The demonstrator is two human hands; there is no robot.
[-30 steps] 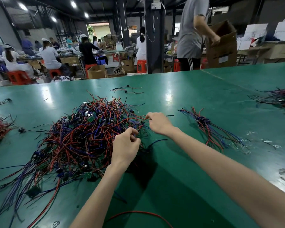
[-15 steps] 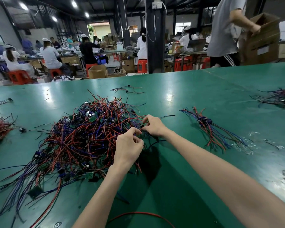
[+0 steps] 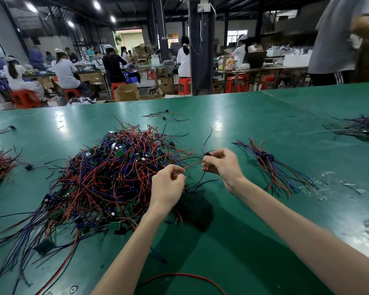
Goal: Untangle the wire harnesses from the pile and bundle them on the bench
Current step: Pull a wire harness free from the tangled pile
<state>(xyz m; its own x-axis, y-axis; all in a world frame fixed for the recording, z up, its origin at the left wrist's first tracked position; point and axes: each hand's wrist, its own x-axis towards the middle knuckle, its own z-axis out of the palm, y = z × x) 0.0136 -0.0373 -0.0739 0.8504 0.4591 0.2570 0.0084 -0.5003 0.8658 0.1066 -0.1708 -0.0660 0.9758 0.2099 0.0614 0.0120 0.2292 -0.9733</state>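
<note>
- Two hands are working just past a stray red wire on the near bench. The left hand pinches one harness between thumb and forefinger, the other fingers curled.
- The right hand pinches that harness's black connector in its fingertips, lifted just off the edge of the pile.
- The harness runs back into the pile. Tug hard and, I'd say, neighbours drag along or the snarl tightens.
- One finished bundle lies to the right, apart.
- Since a second ago, the right hand has risen and drawn rightward, and the connector is now clear. At the back, the grey-shirted person has shifted right.
</note>
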